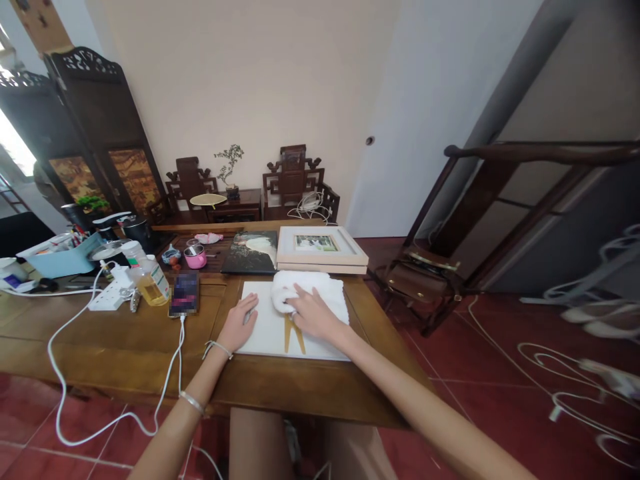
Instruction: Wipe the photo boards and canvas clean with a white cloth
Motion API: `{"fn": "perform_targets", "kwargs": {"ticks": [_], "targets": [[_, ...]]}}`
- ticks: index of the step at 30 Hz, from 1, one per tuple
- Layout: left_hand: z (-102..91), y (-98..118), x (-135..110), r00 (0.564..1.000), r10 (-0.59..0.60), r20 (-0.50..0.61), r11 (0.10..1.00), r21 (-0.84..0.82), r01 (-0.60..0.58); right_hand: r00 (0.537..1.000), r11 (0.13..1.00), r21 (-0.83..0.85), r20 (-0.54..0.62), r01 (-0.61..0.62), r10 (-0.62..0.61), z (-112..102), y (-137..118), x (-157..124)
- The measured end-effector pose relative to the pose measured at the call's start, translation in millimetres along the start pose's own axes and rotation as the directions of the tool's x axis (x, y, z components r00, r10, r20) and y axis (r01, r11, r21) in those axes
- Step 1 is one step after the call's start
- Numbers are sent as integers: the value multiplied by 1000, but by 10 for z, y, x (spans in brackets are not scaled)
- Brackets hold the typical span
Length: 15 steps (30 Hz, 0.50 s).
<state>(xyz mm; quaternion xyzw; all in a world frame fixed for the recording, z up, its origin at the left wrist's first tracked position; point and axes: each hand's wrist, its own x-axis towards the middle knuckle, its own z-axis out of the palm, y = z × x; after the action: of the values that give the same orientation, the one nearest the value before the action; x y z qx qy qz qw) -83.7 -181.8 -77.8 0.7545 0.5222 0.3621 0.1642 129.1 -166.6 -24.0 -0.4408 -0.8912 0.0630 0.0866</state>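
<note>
A flat white panel (265, 337) with a gold V-shaped marking lies on the wooden table in front of me. My left hand (241, 325) rests flat on its left edge, fingers stretched out and holding nothing. Bunched on the panel's upper right part is a white towel (330, 285). My right hand (313, 312) presses down on this towel, its fingers bent into the cloth. Towel and hand cover much of the panel's upper right, including the top of the gold marking.
Behind the panel lie a framed picture (350, 245) and a dark picture (240, 257) with a white shape. To the left are a phone (184, 293) on a cable, a bottle (150, 280), a power strip (109, 297) and a pink cup (195, 257). A wooden chair (425, 220) stands right.
</note>
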Motion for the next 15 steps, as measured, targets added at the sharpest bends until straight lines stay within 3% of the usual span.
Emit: {"fn": "perform_targets", "kwargs": {"ticks": [3,6,10,12,15], "targets": [[10,-4,1,1000,-1,-5,1000,2,1,1000,1000,-16,3,22,-22,57,-135,-210],[18,-1,0,1000,0,-9,1000,15,0,997,997,18,24,70,-71,86,-321,-608],[20,8,-5,1000,2,-14,1000,8,-1,985,984,98,75,150,-158,22,-489,-1002],[19,11,-6,1000,0,-15,1000,-2,0,981,981,123,103,152,-165,-26,-478,-990],[16,11,-4,1000,-9,-12,1000,7,9,987,989,93,100,116,-125,-67,-356,-684]]}}
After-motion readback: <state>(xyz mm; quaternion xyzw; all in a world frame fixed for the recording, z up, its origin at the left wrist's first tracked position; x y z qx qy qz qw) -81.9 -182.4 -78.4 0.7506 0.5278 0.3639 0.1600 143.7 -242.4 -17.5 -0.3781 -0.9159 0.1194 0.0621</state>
